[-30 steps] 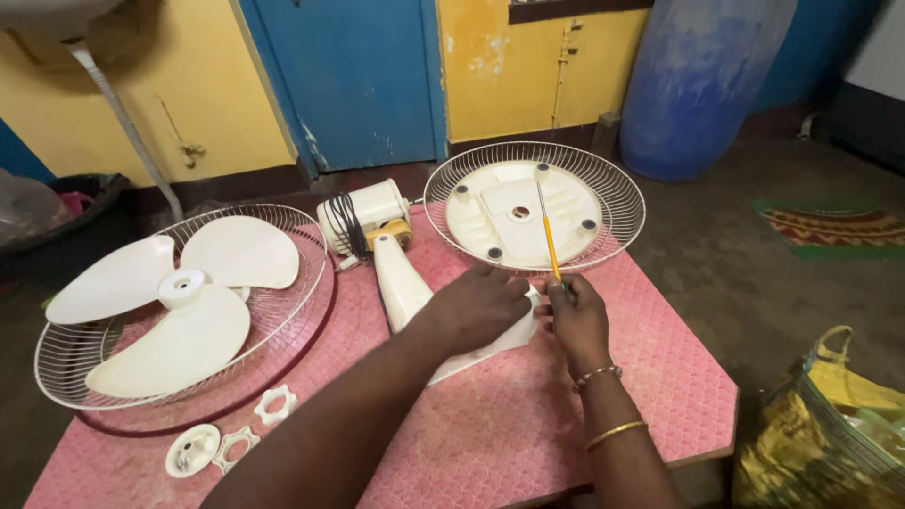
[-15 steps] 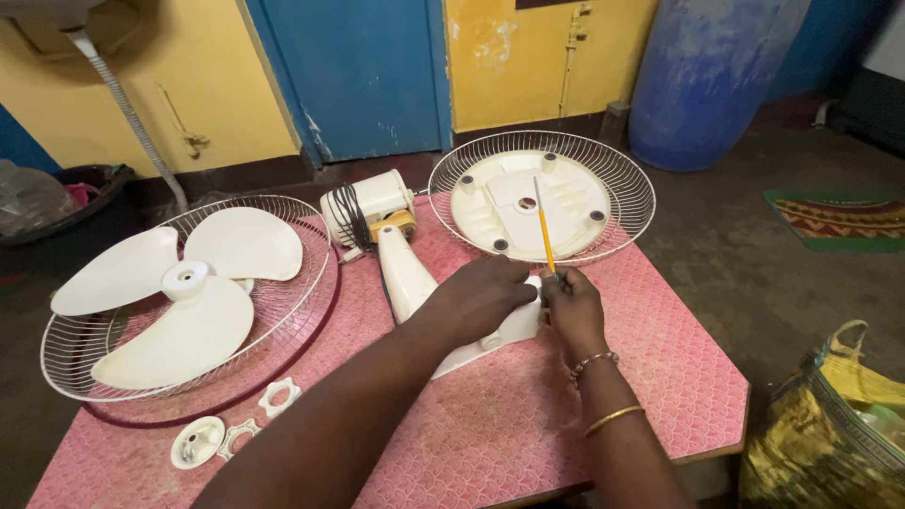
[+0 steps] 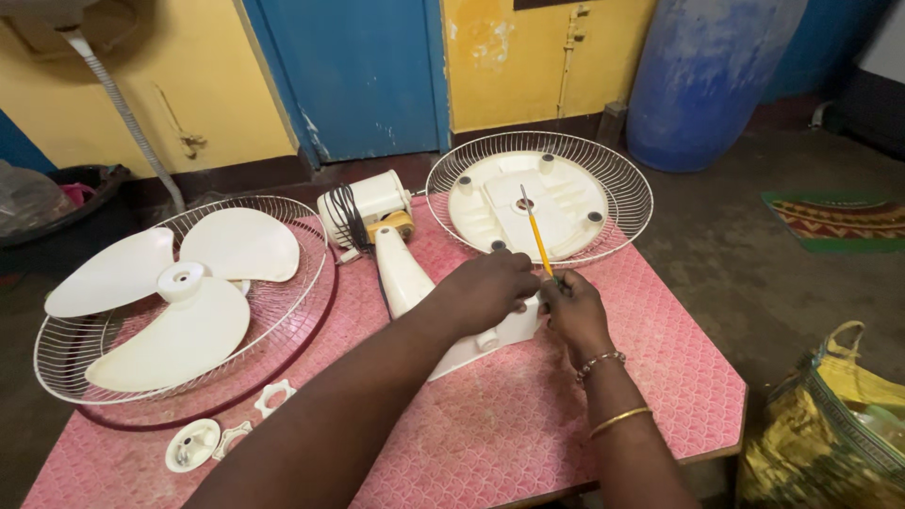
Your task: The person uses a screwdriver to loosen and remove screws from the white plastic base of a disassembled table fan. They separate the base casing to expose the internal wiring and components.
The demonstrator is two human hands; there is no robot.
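Observation:
A white fan body [image 3: 407,273] with its motor [image 3: 363,209] lies across the pink table [image 3: 528,424]. My left hand [image 3: 485,287] presses down on the base end of the fan body. My right hand [image 3: 570,311] grips a yellow-handled screwdriver [image 3: 535,236], which stands nearly upright with its tip at the base, next to my left fingers. Behind the screwdriver a rear wire guard [image 3: 603,174] with a white round plate lies flat.
A front wire guard [image 3: 90,363] holding the white three-blade propeller [image 3: 179,287] lies at the left. Small white plastic nuts and a cap [image 3: 193,443] sit near the front left edge. A blue barrel [image 3: 707,75] stands behind; a bag [image 3: 839,424] at right.
Both hands stay on the fan base with the screwdriver; the view has shifted slightly, and the hands show only small movement.

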